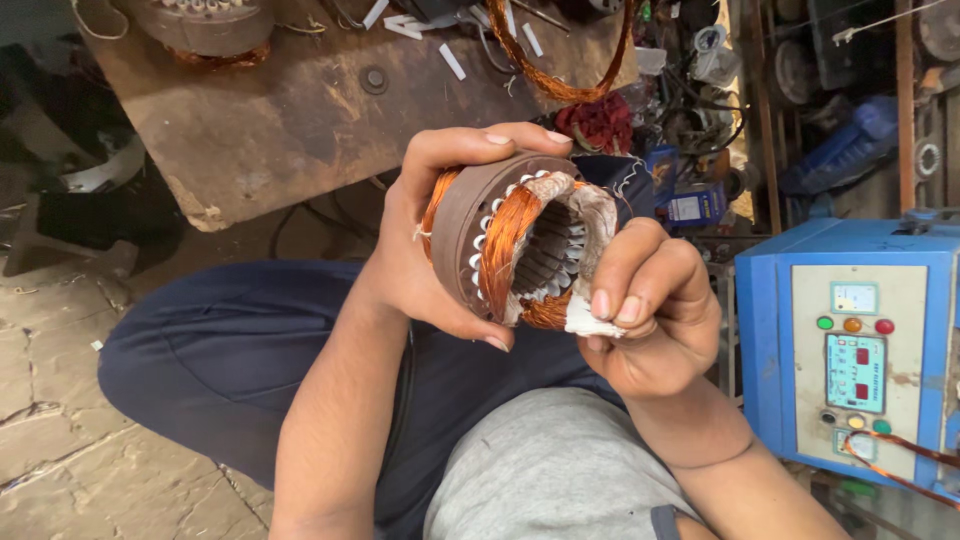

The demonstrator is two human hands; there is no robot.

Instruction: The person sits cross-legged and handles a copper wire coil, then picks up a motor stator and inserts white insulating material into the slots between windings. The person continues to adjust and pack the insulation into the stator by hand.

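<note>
My left hand (pixel 420 250) grips a round brown motor stator (pixel 468 220) wound with copper wire coils (pixel 505 240), its open bore facing right. My right hand (pixel 650 310) is at the stator's right face, with thumb and fingers pinched on white insulating tape (pixel 590 322) wrapped over the coil ends. Both hands hold the stator above my lap, over dark blue trousers.
A worn wooden board (pixel 300 110) lies ahead with another wound stator (pixel 205 25), a loop of copper wire (pixel 560 85) and white paper strips. A blue machine with gauges and coloured buttons (pixel 850 340) stands at the right. Stone floor is at the left.
</note>
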